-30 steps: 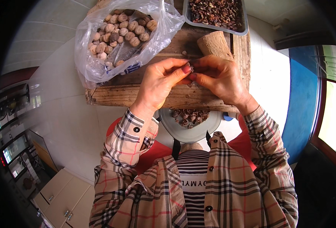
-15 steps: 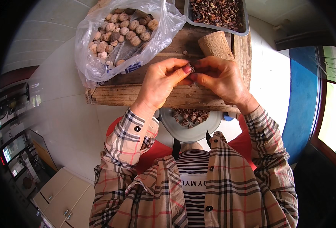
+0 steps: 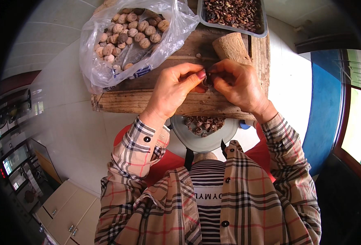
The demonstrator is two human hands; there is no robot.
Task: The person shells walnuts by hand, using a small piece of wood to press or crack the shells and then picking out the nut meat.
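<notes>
My left hand point(image 3: 173, 87) is closed in a pinch, thumb against forefinger, over the near part of the wooden table point(image 3: 127, 101). A small dark walnut piece point(image 3: 207, 79) shows at its fingertips, partly hidden by the fingers. Close beside it, my right hand point(image 3: 241, 83) has its thumb and fingers bent together; what lies between them is too small and covered to make out. Beyond the left hand, whole walnuts point(image 3: 141, 37) sit in an open clear plastic bag point(image 3: 180, 32).
A short wooden log point(image 3: 230, 47) lies just beyond my right hand. At the far right a clear tray point(image 3: 233, 30) holds dark walnut bits. Below the table's near edge, a pale basin point(image 3: 225, 138) contains broken shells point(image 3: 204, 125). A small crumb point(image 3: 198, 55) rests on the tabletop.
My fingertips have drawn slightly apart, and the right fingers have curled in more. The hands stay over the same spot.
</notes>
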